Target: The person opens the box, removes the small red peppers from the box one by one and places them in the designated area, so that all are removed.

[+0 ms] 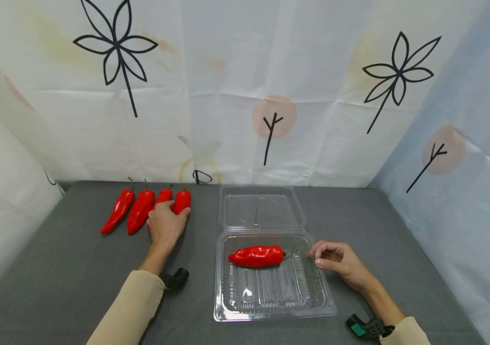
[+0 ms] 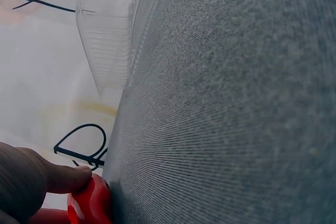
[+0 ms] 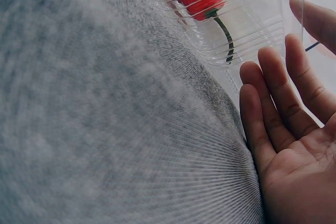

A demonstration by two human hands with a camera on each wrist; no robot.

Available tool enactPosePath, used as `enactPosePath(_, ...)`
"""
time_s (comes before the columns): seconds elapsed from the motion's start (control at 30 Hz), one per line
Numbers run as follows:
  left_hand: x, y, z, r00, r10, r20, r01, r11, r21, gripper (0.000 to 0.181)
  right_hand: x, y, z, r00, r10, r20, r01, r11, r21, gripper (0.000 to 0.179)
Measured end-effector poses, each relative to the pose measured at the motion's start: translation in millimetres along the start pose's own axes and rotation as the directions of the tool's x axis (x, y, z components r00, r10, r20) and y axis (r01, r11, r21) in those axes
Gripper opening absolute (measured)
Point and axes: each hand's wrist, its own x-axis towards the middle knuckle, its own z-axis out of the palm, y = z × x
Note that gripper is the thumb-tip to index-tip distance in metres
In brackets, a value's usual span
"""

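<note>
At the left back of the table, my left hand (image 1: 166, 225) grips the rightmost red pepper (image 1: 182, 200). The thumb (image 2: 71, 178) presses on that pepper's side in the left wrist view. Three more red peppers lie left of it, the closest partly covered by the hand. Another red pepper (image 1: 257, 256) lies sideways in the clear plastic clamshell container (image 1: 266, 316), its green stem pointing right. Beside the container's right wall rests my right hand (image 1: 340, 261), fingers loosely bent; the fingertips are at the rim, and whether they touch it is hard to tell.
The container's hinged lid (image 1: 260, 206) lies laid back towards the rear wall. Grey cloth covers the table (image 1: 76, 287). White fabric walls with printed flowers enclose its back and sides. A dark strap (image 1: 370, 327) is on the right wrist.
</note>
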Motion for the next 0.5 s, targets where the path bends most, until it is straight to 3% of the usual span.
enactPosePath(0.5, -0.8, 0.1, -0.4, 0.999, 0.024, -0.03, -0.024, 1.0, 0.0, 0.044, -0.4, 0.2, -0.1, 1.0, -0.007, 0.0, 0.007, 1.0, -0.001, 0.006)
